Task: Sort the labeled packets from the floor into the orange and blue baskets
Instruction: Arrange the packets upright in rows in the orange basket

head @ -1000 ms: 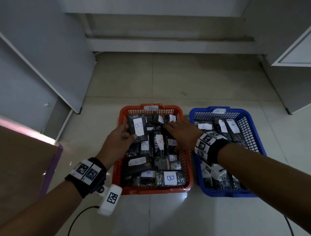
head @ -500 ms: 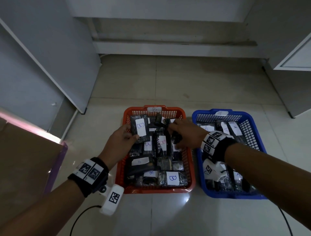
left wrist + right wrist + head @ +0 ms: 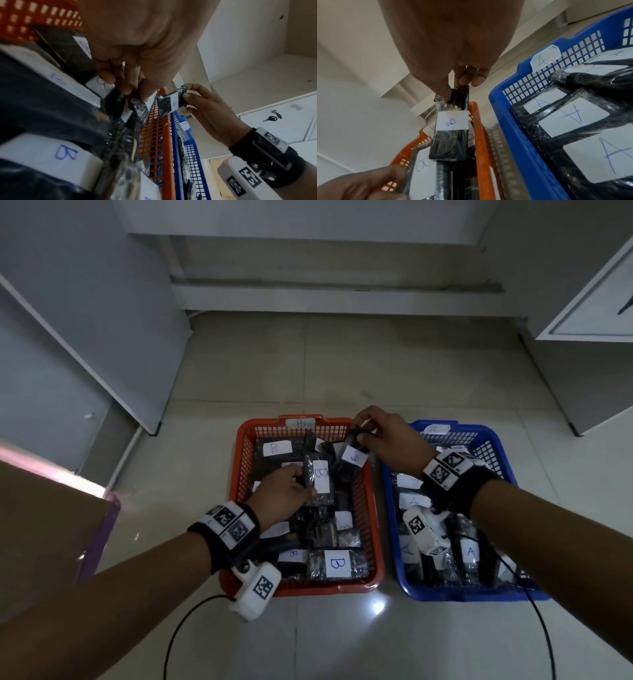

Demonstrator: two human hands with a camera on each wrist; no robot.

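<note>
The orange basket (image 3: 371, 546) holds several black packets labeled B. The blue basket (image 3: 493, 440) beside it on the right holds packets labeled A. My left hand (image 3: 284, 491) grips a black packet with a B label (image 3: 320, 481) over the middle of the orange basket. My right hand (image 3: 383, 436) pinches the top end of a small black packet with a B label (image 3: 352, 457), which hangs above the far right corner of the orange basket. In the right wrist view that small packet (image 3: 450, 135) dangles from thumb and fingers; the blue basket (image 3: 503, 105) sits to its right.
Grey cabinet panels stand at left (image 3: 85, 320) and right (image 3: 589, 320), with a low step (image 3: 335, 299) at the back. A brown box (image 3: 41, 535) sits at the left edge. Tiled floor (image 3: 342, 371) lies beyond the baskets. Cables trail from both wrist cameras.
My right hand has lifted a small B packet out of the orange basket and raised it toward the far right corner. My left hand moved its B packet from the far left toward the basket's middle.
</note>
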